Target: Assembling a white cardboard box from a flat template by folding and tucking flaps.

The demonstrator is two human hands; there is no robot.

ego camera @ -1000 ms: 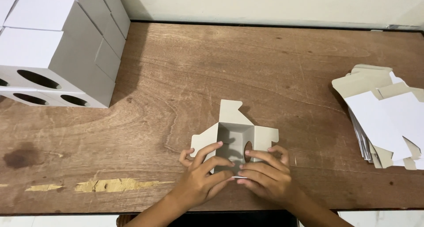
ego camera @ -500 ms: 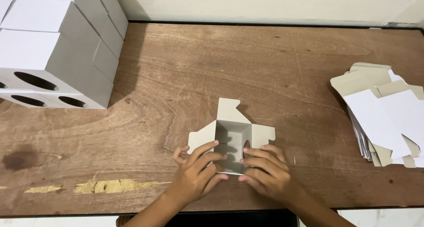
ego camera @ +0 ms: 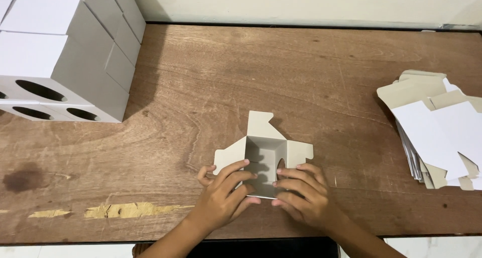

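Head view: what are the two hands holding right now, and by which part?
Both hold the half-folded cardboard box on the table: left hand and right hand press their fingers on its near edge and flap.

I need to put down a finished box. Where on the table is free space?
Bare wood lies between the stacked boxes and the flat blanks, behind the open box. Crowded: the front middle, where the left hand and right hand press that box.

On the wooden table (ego camera: 201,72), the left hand (ego camera: 223,195) and right hand (ego camera: 301,195) press on the near edge of an open, half-folded cardboard box (ego camera: 263,150), flaps spread outward. Assembled white boxes (ego camera: 60,52) stand far left; flat box blanks (ego camera: 437,127) lie stacked at right.
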